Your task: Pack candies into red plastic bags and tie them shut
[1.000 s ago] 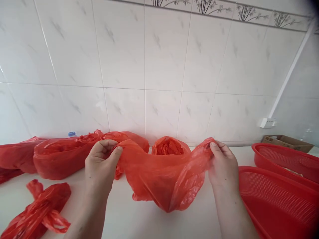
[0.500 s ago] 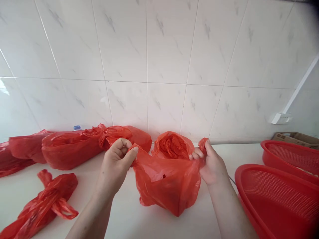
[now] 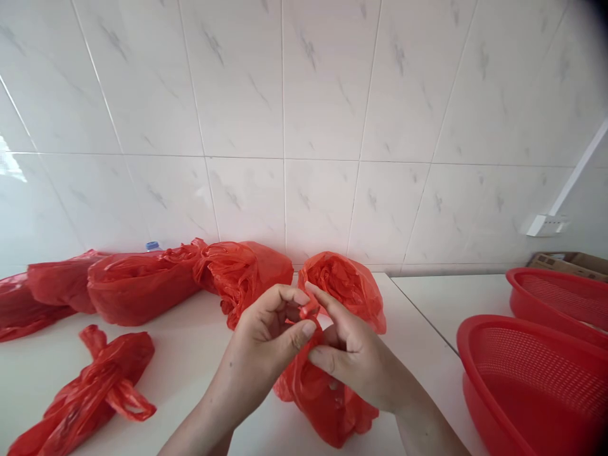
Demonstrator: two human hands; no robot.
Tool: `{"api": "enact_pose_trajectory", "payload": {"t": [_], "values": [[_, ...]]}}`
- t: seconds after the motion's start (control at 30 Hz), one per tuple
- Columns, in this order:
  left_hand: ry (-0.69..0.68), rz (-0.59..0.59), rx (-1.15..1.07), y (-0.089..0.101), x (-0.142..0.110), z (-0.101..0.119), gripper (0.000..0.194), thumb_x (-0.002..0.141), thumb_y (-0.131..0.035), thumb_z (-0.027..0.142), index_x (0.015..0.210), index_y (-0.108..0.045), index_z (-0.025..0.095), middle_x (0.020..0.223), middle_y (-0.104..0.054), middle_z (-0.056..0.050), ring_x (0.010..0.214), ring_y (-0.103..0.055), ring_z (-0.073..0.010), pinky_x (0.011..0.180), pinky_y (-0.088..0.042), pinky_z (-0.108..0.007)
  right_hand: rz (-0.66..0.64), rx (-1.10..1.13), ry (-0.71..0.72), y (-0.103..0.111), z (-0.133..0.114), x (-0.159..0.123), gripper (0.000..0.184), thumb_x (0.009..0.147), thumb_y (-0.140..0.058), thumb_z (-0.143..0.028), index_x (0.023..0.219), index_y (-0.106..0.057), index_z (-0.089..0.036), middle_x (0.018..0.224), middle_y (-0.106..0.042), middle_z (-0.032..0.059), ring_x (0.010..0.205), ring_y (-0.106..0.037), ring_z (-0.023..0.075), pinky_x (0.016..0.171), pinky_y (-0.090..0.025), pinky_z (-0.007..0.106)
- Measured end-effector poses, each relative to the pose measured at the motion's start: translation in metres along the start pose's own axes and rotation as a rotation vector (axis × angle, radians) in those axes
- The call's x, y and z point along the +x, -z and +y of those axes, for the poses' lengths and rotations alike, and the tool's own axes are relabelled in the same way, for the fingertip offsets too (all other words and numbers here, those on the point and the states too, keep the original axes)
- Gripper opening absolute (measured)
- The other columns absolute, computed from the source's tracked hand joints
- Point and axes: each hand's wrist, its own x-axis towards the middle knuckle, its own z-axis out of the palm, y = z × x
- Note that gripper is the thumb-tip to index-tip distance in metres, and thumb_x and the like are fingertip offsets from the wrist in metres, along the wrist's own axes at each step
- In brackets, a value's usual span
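Observation:
A thin red plastic bag (image 3: 327, 405) hangs gathered between my two hands, its lower part at the white tabletop. My left hand (image 3: 270, 335) pinches one side of its bunched top between thumb and fingers. From the other side my right hand (image 3: 351, 354) grips the top, its fingertips meeting those of the left. What the bag holds cannot be made out. Just behind the hands sits another red bag (image 3: 344, 285) with a crumpled opening. A knotted red bag (image 3: 95, 386) with loose handles lies at the left front.
Several filled red bags (image 3: 142, 285) line the tiled wall at the back left, with a blue bottle cap (image 3: 152, 246) behind them. Two red perforated baskets (image 3: 479, 326) stand on the right. A cardboard box (image 3: 570, 263) and a wall socket (image 3: 547, 225) are beyond.
My hands have come together from wide apart. The bag's mouth, spread out before, is now bunched between my fingers. The view has shifted slightly.

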Motion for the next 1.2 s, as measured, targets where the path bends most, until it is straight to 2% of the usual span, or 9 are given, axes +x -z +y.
{"api": "enact_pose_trajectory", "payload": {"t": [0.13, 0.2, 0.4, 0.57, 0.67, 0.77, 0.93, 1.03, 1.2], "values": [[-0.094, -0.002, 0.178, -0.001, -0.003, 0.001, 0.022, 0.081, -0.063, 0.029, 0.103, -0.061, 0.025, 0.100, -0.063, -0.006, 0.090, -0.061, -0.0226, 0.076, -0.054, -0.036, 0.135, 0.029, 0.036, 0.002, 0.005, 0.012, 0.032, 0.085, -0.054, -0.050, 0.097, -0.063, -0.022, 0.066, -0.049, -0.0031, 0.055, -0.045, 0.0089, 0.051, -0.045, 0.022], [-0.188, 0.049, 0.393, -0.001, -0.002, 0.000, 0.023, 0.077, -0.066, 0.024, 0.100, -0.062, 0.029, 0.102, -0.062, -0.004, 0.094, -0.059, -0.0218, 0.081, -0.051, -0.035, 0.194, 0.071, 0.010, 0.005, 0.006, 0.015, 0.036, 0.086, -0.051, -0.054, 0.081, -0.059, -0.019, 0.060, -0.045, -0.0044, 0.051, -0.042, 0.0078, 0.050, -0.044, 0.022], [-0.289, -0.129, 0.759, -0.005, 0.004, -0.007, 0.027, 0.075, -0.063, 0.011, 0.097, -0.065, 0.027, 0.095, -0.060, -0.004, 0.086, -0.057, -0.0185, 0.073, -0.048, -0.029, 0.323, 0.138, -0.052, 0.010, 0.016, 0.018, 0.043, 0.083, -0.053, -0.059, 0.068, -0.050, -0.019, 0.057, -0.047, -0.0040, 0.048, -0.048, 0.0095, 0.044, -0.040, 0.021], [-0.267, -0.050, 0.896, 0.000, 0.009, -0.015, 0.020, 0.082, -0.048, 0.010, 0.076, -0.061, 0.023, 0.080, -0.059, -0.002, 0.074, -0.055, -0.0167, 0.063, -0.044, -0.027, 0.214, 0.124, -0.018, 0.025, 0.015, 0.013, 0.030, 0.086, -0.053, -0.049, 0.086, -0.064, -0.022, 0.060, -0.053, -0.0031, 0.052, -0.050, 0.0098, 0.048, -0.039, 0.020], [-0.212, 0.028, 0.881, 0.004, 0.009, -0.018, 0.014, 0.083, -0.050, 0.015, 0.077, -0.059, 0.024, 0.103, -0.060, -0.005, 0.097, -0.057, -0.0230, 0.073, -0.046, -0.032, 0.050, 0.142, 0.044, 0.041, 0.016, 0.008, 0.031, 0.086, -0.053, -0.043, 0.110, -0.065, -0.026, 0.080, -0.061, 0.0005, 0.071, -0.056, 0.0136, 0.059, -0.044, 0.023], [-0.181, 0.029, 0.761, 0.004, 0.008, -0.019, 0.012, 0.083, -0.051, 0.018, 0.078, -0.060, 0.025, 0.130, -0.052, -0.004, 0.125, -0.043, -0.0291, 0.089, -0.043, -0.039, -0.006, 0.113, 0.100, 0.049, 0.019, 0.005, 0.045, 0.091, -0.036, -0.049, 0.103, -0.071, -0.023, 0.093, -0.063, 0.0050, 0.086, -0.057, 0.0177, 0.077, -0.046, 0.030], [0.009, -0.067, 0.569, -0.001, 0.005, -0.017, 0.012, 0.084, -0.047, 0.021, 0.081, -0.058, 0.024, 0.096, -0.067, -0.002, 0.093, -0.060, -0.0218, 0.074, -0.046, -0.030, 0.046, -0.092, 0.025, 0.043, 0.015, 0.006, 0.015, 0.079, -0.058, -0.027, 0.089, -0.068, -0.024, 0.076, -0.058, -0.0016, 0.070, -0.052, 0.0123, 0.067, -0.043, 0.026], [0.088, -0.075, 0.587, -0.004, 0.004, -0.014, 0.014, 0.086, -0.044, 0.023, 0.081, -0.057, 0.024, 0.077, -0.063, 0.001, 0.070, -0.057, -0.0164, 0.058, -0.040, -0.024, 0.199, -0.226, -0.025, 0.036, 0.018, 0.011, 0.031, 0.075, -0.060, -0.020, 0.104, -0.062, -0.031, 0.087, -0.059, -0.0029, 0.074, -0.056, 0.0130, 0.065, -0.045, 0.026], [0.082, -0.051, 0.662, -0.007, 0.006, -0.010, 0.012, 0.085, -0.048, 0.025, 0.078, -0.058, 0.024, 0.074, -0.064, 0.003, 0.066, -0.055, -0.0154, 0.056, -0.037, -0.023, 0.324, -0.314, -0.012, 0.030, 0.022, 0.017, 0.026, 0.080, -0.053, -0.024, 0.101, -0.066, -0.031, 0.089, -0.066, -0.0016, 0.078, -0.061, 0.0149, 0.070, -0.046, 0.029]]}}
